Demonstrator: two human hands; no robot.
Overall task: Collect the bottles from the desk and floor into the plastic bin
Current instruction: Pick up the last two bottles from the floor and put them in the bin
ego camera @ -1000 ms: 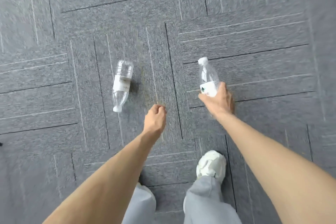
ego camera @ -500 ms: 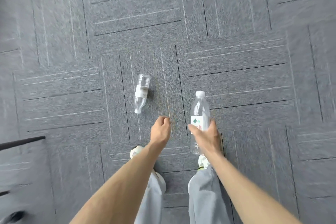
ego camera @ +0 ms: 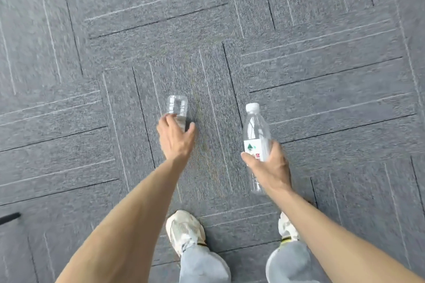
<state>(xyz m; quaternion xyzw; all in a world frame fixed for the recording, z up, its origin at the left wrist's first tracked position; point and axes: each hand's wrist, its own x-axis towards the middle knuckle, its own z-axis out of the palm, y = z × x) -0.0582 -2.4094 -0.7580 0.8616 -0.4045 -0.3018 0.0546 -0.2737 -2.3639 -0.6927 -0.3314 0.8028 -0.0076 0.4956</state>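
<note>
On the carpet [ego camera: 322, 41], I see the floor bottle [ego camera: 177, 108] lying lengthwise away from me, base far. My left hand [ego camera: 176, 139] is nearer, fingers spread over its middle. My right hand [ego camera: 270, 167] grips the other bottle [ego camera: 255, 131].

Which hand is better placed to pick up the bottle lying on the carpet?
Left. The left hand is already over the clear plastic bottle lying on the grey carpet, fingers spread around it. The right hand is full, holding the white-capped labelled bottle.
</note>
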